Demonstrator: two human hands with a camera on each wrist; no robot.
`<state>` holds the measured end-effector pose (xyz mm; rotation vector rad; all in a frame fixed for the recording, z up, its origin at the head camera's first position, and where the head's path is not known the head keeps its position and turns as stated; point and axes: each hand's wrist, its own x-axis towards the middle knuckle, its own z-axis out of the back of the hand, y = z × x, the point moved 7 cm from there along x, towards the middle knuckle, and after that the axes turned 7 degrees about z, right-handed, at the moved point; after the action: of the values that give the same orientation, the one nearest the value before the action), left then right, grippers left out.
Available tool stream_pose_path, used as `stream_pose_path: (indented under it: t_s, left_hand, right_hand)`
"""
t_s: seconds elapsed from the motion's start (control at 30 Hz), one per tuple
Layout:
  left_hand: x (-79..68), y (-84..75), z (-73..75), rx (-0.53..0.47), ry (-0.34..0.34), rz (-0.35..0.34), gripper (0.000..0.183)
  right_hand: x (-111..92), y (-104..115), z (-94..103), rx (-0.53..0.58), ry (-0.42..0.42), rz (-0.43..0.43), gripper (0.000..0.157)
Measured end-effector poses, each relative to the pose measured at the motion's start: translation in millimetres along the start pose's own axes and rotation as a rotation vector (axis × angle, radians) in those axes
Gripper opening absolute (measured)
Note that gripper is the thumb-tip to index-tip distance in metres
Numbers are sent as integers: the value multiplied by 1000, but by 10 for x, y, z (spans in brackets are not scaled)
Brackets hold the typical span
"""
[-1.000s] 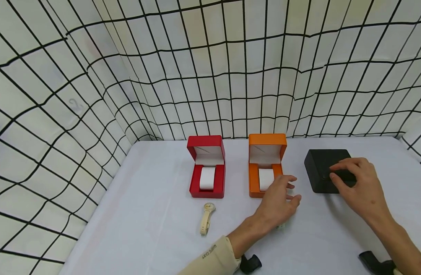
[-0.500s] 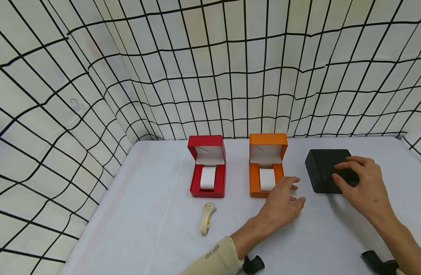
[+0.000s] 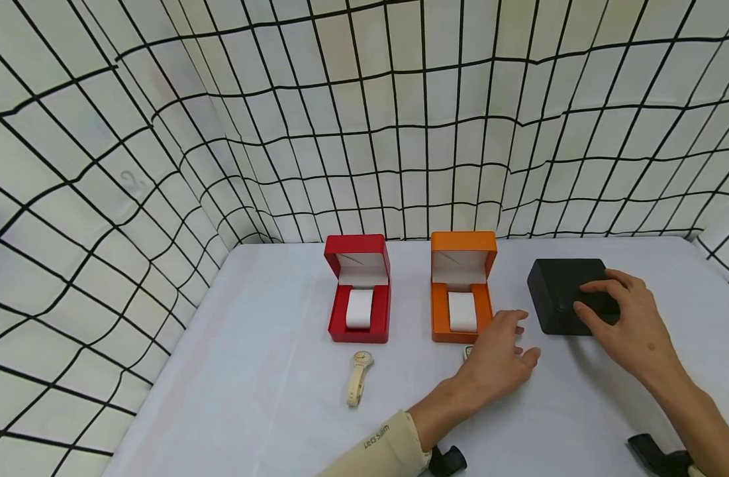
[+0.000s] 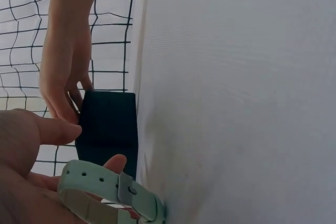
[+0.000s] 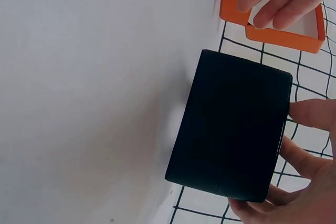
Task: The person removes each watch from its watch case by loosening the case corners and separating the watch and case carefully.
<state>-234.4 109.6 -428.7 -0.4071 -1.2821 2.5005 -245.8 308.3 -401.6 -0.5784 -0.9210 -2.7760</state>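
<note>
Left hand (image 3: 496, 354) shifted right, near black box (image 3: 557, 295).

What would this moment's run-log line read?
left hand: near mint watch, open orange box; right hand: touching closed black box; cream watch: near open red box

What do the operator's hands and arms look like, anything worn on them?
Left hand: bare, no glove or ring visible. Pale beige sleeve with small dark lettering near its cuff; black device beside the cuff, with a rounded end.
Right hand: also bare. Black device by the forearm, plus a sliver of pale fabric at the bottom edge.
</note>
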Motion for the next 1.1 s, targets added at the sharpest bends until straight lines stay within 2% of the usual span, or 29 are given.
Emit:
stream_pose_path:
  t_s: [0.13, 0.3, 0.53, 0.67, 0.93, 1.1]
  left_hand:
    - [14, -17, 11, 59, -7, -8, 58]
    - [28, -49, 26, 128, -10, -16, 59]
    - [43, -87, 6, 140, 25, 11, 61]
    - [63, -105, -1, 146, 33, 18, 62]
    - [120, -142, -32, 198, 32, 43, 65]
    - [166, -174, -73, 217, 37, 74, 67]
  right_hand:
    - [16, -47, -26, 23, 67, -4, 41]
    - [40, -122, -51, 64, 169, -9, 60]
    - [75, -211, -69, 92, 266, 8, 88]
    - [131, -285, -61, 106, 293, 27, 102]
    - [261, -368, -75, 166, 337, 118, 113]
    - [297, -429, -92, 191, 371, 123, 117]
